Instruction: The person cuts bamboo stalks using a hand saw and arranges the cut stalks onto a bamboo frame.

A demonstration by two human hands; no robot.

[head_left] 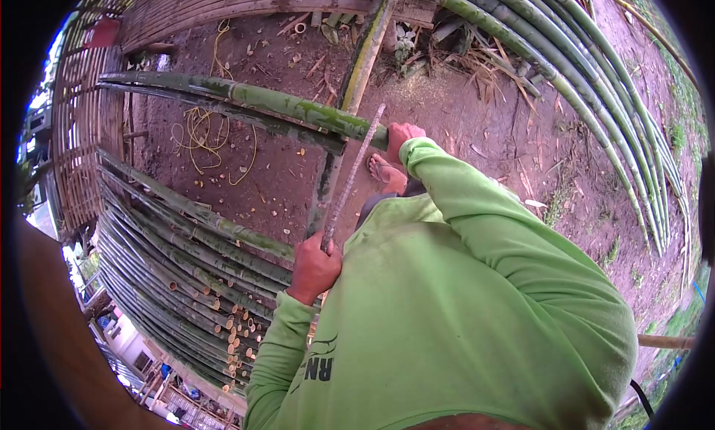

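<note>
My left hand [314, 266] is closed around the lower end of a thin ribbed metal rod [348, 184], which looks like rebar. The rod slants up and to the right, its far tip beside the end of a green bamboo pole [290, 102]. At that end my right hand [404, 138] is closed on the pole, most of its fingers out of sight. The pole lies across an upright-running bamboo support [366, 54], with a darker bamboo length [283, 125] alongside it.
Many cut bamboo poles [186, 259] are stacked at lower left. Long green poles [573, 72] curve along the upper right. A yellow cord [199, 136] lies coiled on the dirt ground [268, 162]. My sandaled foot [387, 173] stands near the pole end.
</note>
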